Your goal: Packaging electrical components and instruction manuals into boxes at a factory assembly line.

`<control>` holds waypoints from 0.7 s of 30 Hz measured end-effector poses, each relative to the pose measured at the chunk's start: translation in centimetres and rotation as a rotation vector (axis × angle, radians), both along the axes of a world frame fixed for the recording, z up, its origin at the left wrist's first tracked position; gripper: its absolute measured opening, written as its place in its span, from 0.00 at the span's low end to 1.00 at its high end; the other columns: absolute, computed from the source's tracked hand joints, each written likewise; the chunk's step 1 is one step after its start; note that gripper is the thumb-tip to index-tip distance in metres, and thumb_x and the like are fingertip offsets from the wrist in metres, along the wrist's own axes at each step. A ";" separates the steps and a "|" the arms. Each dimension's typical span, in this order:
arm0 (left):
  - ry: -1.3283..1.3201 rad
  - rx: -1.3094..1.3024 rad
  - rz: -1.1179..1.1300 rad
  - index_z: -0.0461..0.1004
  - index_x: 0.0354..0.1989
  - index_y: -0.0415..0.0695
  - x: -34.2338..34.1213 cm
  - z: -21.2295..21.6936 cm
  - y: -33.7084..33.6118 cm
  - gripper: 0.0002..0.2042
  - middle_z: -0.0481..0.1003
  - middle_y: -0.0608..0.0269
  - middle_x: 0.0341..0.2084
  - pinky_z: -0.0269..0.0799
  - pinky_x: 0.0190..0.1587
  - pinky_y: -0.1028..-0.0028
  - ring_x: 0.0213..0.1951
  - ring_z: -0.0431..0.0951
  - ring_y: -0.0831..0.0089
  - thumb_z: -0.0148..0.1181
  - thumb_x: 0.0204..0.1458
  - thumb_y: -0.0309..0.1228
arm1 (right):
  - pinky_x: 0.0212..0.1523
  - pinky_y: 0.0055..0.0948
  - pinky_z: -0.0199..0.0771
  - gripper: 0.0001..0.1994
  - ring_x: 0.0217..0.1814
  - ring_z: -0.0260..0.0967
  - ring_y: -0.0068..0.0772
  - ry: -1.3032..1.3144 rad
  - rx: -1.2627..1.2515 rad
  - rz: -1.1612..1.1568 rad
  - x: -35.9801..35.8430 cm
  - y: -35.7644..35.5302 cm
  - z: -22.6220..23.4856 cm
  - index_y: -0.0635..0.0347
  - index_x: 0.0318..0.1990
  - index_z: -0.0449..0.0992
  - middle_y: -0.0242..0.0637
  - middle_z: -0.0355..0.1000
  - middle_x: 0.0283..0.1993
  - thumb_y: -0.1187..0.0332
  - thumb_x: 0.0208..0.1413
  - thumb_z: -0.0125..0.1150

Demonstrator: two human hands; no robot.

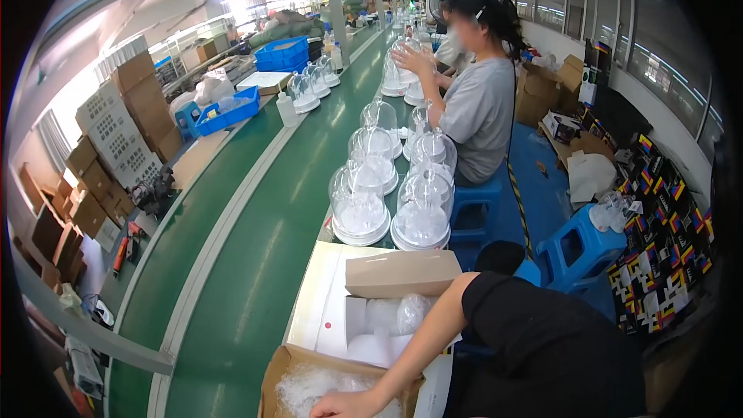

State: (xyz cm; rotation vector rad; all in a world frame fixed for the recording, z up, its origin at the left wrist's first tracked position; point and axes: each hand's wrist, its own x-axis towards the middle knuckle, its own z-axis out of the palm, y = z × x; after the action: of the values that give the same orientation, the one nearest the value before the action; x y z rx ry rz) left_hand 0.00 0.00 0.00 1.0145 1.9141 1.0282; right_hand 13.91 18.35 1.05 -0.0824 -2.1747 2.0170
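My right hand (344, 404) reaches down at the lower edge, over an open cardboard box (280, 364) of clear crinkled plastic (309, 385). Its fingers look curled, but the picture's edge cuts them off, so what they hold, if anything, is hidden. Under my forearm lies a white open box (356, 316) with white packing pieces (379, 344) and a clear rounded plastic piece (412, 312). A brown cardboard flap (398, 272) stands up behind it. Beyond that, clear domes on white round bases (360, 213) stand in two rows. My left hand is out of view.
A green conveyor (248, 263) runs along the left. Farther along, a seated person (480, 101) in grey handles another clear dome. Across the belt are a white bottle (286, 110) and blue bins (228, 112). At right are a blue stool (576, 244) and stacked printed boxes (665, 224).
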 end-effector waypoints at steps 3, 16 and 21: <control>0.009 0.017 0.012 0.70 0.59 0.40 0.6 0.4 -0.2 0.20 0.71 0.43 0.52 0.69 0.53 0.60 0.51 0.73 0.46 0.55 0.57 0.21 | 0.27 0.24 0.76 0.12 0.25 0.75 0.25 -0.090 -0.381 -0.053 1.0 -0.5 2.1 0.63 0.35 0.78 0.35 0.77 0.27 0.63 0.64 0.56; 0.020 -0.003 0.021 0.77 0.45 0.35 -1.7 -2.8 -2.5 0.09 0.79 0.51 0.39 0.75 0.46 0.72 0.41 0.80 0.65 0.61 0.56 0.21 | 0.22 0.23 0.73 0.11 0.23 0.73 0.21 -0.025 -0.340 0.095 1.4 -0.8 2.6 0.63 0.33 0.80 0.33 0.77 0.25 0.64 0.61 0.61; -0.231 -0.200 0.215 0.78 0.42 0.35 -1.5 -1.5 -1.4 0.08 0.80 0.52 0.37 0.77 0.43 0.74 0.39 0.81 0.69 0.62 0.55 0.21 | 0.22 0.23 0.74 0.11 0.24 0.73 0.21 -0.014 -0.327 0.077 1.4 -0.5 2.6 0.62 0.32 0.80 0.32 0.76 0.24 0.63 0.61 0.61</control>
State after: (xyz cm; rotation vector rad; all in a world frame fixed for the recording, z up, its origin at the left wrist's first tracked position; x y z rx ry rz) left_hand -1.46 -1.38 -1.51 0.5610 1.9157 1.0005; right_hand 15.30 17.82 3.68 -0.0552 -1.8617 2.4039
